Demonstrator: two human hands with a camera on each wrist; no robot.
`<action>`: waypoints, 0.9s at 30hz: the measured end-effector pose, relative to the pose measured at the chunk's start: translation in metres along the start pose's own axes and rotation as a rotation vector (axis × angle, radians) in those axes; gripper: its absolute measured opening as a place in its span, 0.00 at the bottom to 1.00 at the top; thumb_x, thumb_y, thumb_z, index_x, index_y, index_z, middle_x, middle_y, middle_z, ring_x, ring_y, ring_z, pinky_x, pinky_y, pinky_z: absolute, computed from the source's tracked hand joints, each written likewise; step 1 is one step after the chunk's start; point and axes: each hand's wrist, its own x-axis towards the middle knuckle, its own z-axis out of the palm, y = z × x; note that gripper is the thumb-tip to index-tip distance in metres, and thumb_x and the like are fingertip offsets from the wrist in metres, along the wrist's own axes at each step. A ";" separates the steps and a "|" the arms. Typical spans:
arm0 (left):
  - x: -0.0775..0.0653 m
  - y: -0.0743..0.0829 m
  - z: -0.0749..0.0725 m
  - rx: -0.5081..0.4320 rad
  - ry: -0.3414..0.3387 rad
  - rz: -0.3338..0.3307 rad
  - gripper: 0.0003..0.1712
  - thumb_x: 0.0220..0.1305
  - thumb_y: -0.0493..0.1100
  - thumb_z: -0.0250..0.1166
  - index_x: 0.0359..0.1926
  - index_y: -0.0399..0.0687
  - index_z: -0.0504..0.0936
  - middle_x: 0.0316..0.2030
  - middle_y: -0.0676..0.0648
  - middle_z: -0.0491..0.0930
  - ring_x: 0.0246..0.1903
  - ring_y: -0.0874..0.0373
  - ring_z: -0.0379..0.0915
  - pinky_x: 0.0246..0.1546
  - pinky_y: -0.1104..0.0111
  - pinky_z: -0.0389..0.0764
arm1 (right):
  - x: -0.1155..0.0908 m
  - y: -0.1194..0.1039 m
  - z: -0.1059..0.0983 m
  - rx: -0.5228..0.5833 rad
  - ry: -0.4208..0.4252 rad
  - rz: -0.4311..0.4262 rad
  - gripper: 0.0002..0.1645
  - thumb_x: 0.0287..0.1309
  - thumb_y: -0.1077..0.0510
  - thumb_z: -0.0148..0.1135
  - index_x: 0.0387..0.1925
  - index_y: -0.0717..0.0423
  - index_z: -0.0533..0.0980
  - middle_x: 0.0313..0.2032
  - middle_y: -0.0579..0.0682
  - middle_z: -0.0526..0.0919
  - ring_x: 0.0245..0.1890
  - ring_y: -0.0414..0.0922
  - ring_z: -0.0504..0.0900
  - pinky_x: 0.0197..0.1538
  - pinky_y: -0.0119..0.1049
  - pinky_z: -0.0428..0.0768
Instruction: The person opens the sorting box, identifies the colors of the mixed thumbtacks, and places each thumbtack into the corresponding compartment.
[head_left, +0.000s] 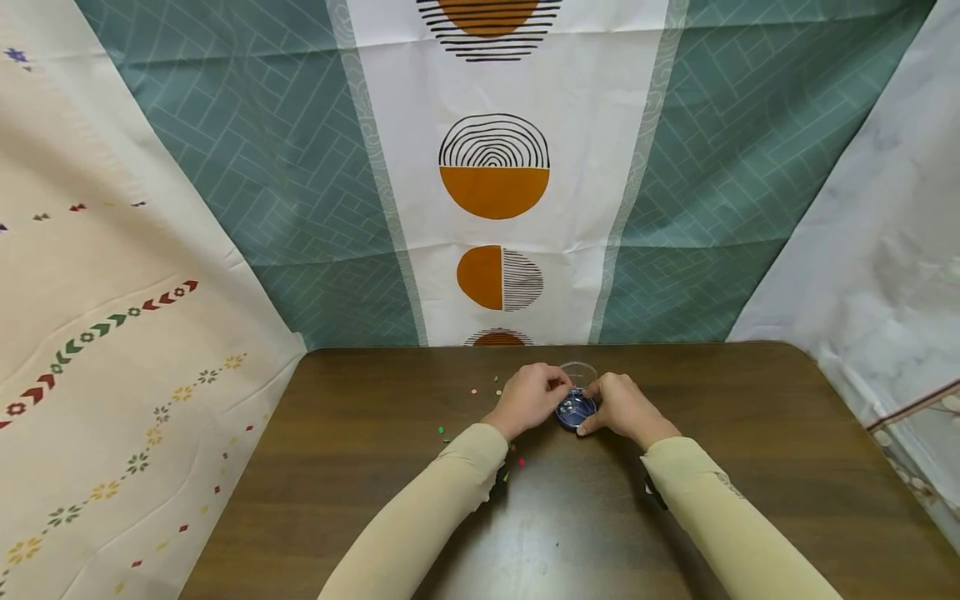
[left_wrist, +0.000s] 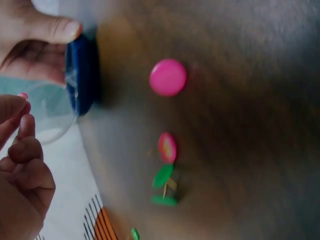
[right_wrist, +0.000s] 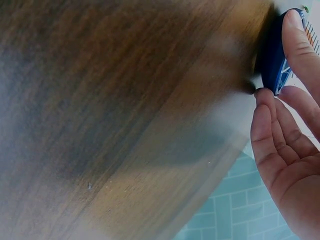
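Observation:
A round dark blue case (head_left: 573, 414) lies on the table, its clear lid (head_left: 579, 364) raised at the back. My right hand (head_left: 624, 407) grips the case by its rim, thumb on the near side and fingers around the far side. Small shiny pieces show inside the case. My left hand (head_left: 525, 400) is at the left edge of the case. Between its thumb and index finger it pinches a small pink paper fastener (left_wrist: 23, 95), mostly hidden by the fingertips. Pink fasteners (left_wrist: 168, 77) and green fasteners (left_wrist: 163, 176) with brass legs lie on the table nearby.
Several small coloured fasteners (head_left: 521, 462) are scattered left of the case and under the left forearm. The brown wooden table (head_left: 360, 500) ends at a patterned cloth (head_left: 495, 167) at the back. Light cloths hang at both sides.

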 end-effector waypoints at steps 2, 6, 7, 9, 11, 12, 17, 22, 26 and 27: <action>0.000 0.001 0.006 0.008 -0.020 0.003 0.07 0.64 0.51 0.58 0.35 0.63 0.84 0.30 0.62 0.77 0.29 0.69 0.71 0.29 0.76 0.71 | 0.000 0.000 0.001 0.008 -0.002 0.004 0.43 0.21 0.44 0.82 0.45 0.59 0.81 0.41 0.53 0.85 0.37 0.45 0.80 0.45 0.43 0.80; 0.002 0.002 0.016 0.029 -0.040 0.015 0.08 0.63 0.50 0.58 0.35 0.60 0.84 0.30 0.63 0.78 0.29 0.69 0.71 0.31 0.75 0.73 | 0.000 0.000 0.001 0.013 0.000 -0.005 0.40 0.20 0.44 0.82 0.42 0.58 0.83 0.37 0.50 0.86 0.33 0.43 0.79 0.42 0.41 0.80; 0.002 0.002 0.017 0.038 -0.043 0.013 0.08 0.64 0.50 0.58 0.35 0.60 0.84 0.30 0.63 0.78 0.29 0.69 0.71 0.30 0.75 0.73 | 0.000 0.000 0.001 0.011 0.002 -0.010 0.39 0.20 0.44 0.82 0.42 0.58 0.83 0.37 0.50 0.86 0.33 0.42 0.79 0.42 0.41 0.80; 0.003 0.002 0.020 0.057 -0.048 0.009 0.08 0.64 0.50 0.58 0.35 0.61 0.84 0.30 0.63 0.78 0.28 0.69 0.71 0.29 0.75 0.73 | 0.000 0.001 0.001 0.005 0.007 -0.021 0.39 0.20 0.44 0.82 0.41 0.58 0.83 0.36 0.50 0.86 0.33 0.42 0.79 0.41 0.41 0.79; 0.004 0.003 0.022 0.065 -0.055 -0.002 0.08 0.64 0.50 0.58 0.35 0.61 0.84 0.29 0.63 0.78 0.27 0.70 0.71 0.28 0.75 0.72 | 0.000 0.001 0.000 0.004 0.011 -0.023 0.38 0.20 0.44 0.82 0.41 0.57 0.83 0.36 0.50 0.86 0.33 0.42 0.79 0.41 0.41 0.79; 0.004 0.003 0.022 0.068 -0.059 -0.006 0.08 0.64 0.50 0.58 0.35 0.61 0.84 0.29 0.63 0.78 0.26 0.70 0.70 0.28 0.75 0.72 | 0.000 0.001 0.000 0.003 0.014 -0.024 0.38 0.20 0.44 0.82 0.41 0.57 0.83 0.37 0.50 0.86 0.33 0.42 0.79 0.41 0.41 0.79; 0.003 0.003 0.025 0.073 -0.071 -0.018 0.07 0.63 0.49 0.59 0.34 0.60 0.83 0.28 0.62 0.78 0.24 0.69 0.70 0.25 0.75 0.71 | 0.000 0.001 0.000 -0.002 0.018 -0.032 0.40 0.20 0.44 0.82 0.43 0.58 0.83 0.39 0.51 0.86 0.36 0.43 0.79 0.43 0.43 0.79; 0.003 0.002 0.026 0.089 -0.066 -0.014 0.06 0.62 0.49 0.60 0.32 0.60 0.83 0.28 0.62 0.78 0.25 0.69 0.70 0.26 0.75 0.72 | 0.000 0.000 0.000 -0.004 0.024 -0.035 0.41 0.21 0.44 0.82 0.44 0.58 0.82 0.41 0.52 0.86 0.38 0.45 0.80 0.45 0.44 0.79; 0.003 0.001 0.026 0.088 -0.066 -0.011 0.06 0.62 0.49 0.61 0.32 0.60 0.84 0.28 0.62 0.78 0.26 0.69 0.70 0.28 0.75 0.73 | 0.001 0.002 0.001 -0.014 0.026 -0.036 0.42 0.20 0.43 0.82 0.45 0.58 0.82 0.42 0.53 0.86 0.39 0.45 0.80 0.46 0.45 0.79; 0.003 0.001 0.027 0.088 -0.064 -0.009 0.06 0.62 0.49 0.61 0.33 0.60 0.84 0.28 0.63 0.79 0.26 0.69 0.71 0.28 0.75 0.73 | 0.001 0.002 0.001 -0.019 0.025 -0.035 0.42 0.20 0.43 0.82 0.44 0.58 0.82 0.41 0.53 0.86 0.39 0.45 0.80 0.46 0.45 0.79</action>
